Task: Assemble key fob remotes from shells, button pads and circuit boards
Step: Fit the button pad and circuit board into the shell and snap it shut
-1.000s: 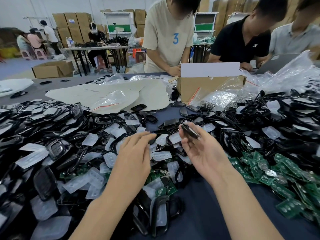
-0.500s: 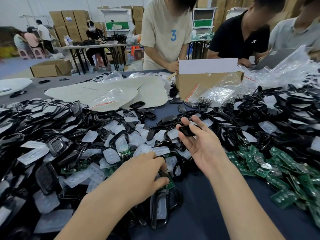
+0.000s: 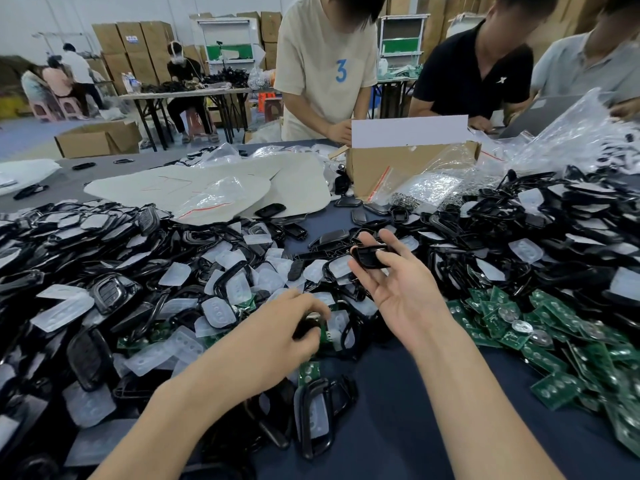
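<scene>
Just beyond the near edge of the table (image 3: 398,410), the right hand (image 3: 405,292) lies palm up and pinches a black shell (image 3: 370,257) between thumb and fingertips, the shell's long axis running left to right. The left hand (image 3: 277,334) curls down into the pile, near and left of the shell, at a green circuit board (image 3: 324,336) (whether it has hold, I cannot tell). Anything it lifts likely travels far and right to the shell. Button pads (image 3: 218,308) lie just left.
</scene>
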The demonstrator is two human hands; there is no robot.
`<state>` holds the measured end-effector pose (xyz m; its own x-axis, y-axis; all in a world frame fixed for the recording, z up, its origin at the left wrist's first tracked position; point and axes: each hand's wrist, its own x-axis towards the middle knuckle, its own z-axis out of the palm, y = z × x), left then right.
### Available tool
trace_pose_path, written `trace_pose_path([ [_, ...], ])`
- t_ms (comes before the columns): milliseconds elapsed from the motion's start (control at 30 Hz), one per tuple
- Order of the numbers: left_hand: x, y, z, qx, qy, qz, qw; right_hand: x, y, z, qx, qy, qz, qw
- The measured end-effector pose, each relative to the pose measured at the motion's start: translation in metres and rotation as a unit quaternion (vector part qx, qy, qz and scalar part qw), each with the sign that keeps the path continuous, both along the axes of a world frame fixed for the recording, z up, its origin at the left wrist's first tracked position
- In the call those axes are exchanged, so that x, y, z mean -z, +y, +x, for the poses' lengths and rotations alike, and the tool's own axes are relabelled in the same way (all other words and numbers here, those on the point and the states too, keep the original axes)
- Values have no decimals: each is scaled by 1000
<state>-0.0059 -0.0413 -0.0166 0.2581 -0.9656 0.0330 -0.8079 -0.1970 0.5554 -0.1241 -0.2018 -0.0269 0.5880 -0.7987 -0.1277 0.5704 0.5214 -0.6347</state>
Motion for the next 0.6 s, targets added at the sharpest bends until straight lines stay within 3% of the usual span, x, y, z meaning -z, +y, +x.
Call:
trace_pose_path([
  [200,8,-13,1,-71,116,-151,979,-1,2,0,-27,-7,11,1000],
  [300,14,-14,1,-77,151,-177,970,-2,2,-1,-31,-13,11,999],
  [600,24,-6,-8,-33,66,-201,977,4,1,1,-43,-16,15,999],
])
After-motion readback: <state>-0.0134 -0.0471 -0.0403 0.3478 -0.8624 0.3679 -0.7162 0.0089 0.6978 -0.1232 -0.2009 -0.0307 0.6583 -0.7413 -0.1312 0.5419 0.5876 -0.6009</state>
